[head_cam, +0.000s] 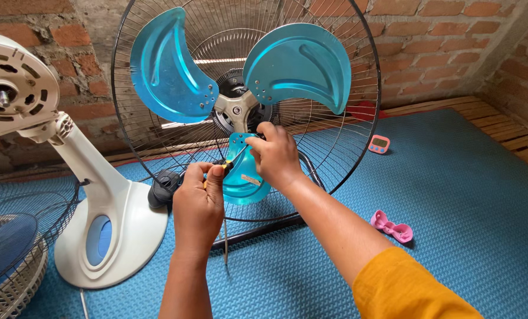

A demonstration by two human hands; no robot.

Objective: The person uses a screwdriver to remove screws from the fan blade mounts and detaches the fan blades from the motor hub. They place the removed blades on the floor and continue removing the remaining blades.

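Blue textured matting [453, 195] covers the floor, running back to a bare brick wall [429, 35]. Nearest, the left hand [198, 204] is closed around a screwdriver [227, 166] with a yellow and black handle; most of the handle is buried in the fist, and the tip is too small to make out where it meets the lowest blue blade [244, 180]. The right hand [276, 155], its yellow sleeve [409, 289] cut off at the bottom edge, pinches at the top of that blade with curled fingers, hiding the spot where blade joins the metal hub [236, 110]. Two more blue blades [299, 65] spread above, in front of a black wire guard [347, 147] whose top is cut off. To the left stands a white fan stand [107, 207] with its bare motor head [13, 91], and a grey grille [10, 260] lies partly out of frame. A pink clip [392, 226] lies on the mat at right; farther back sits a small pink timer [379, 143].
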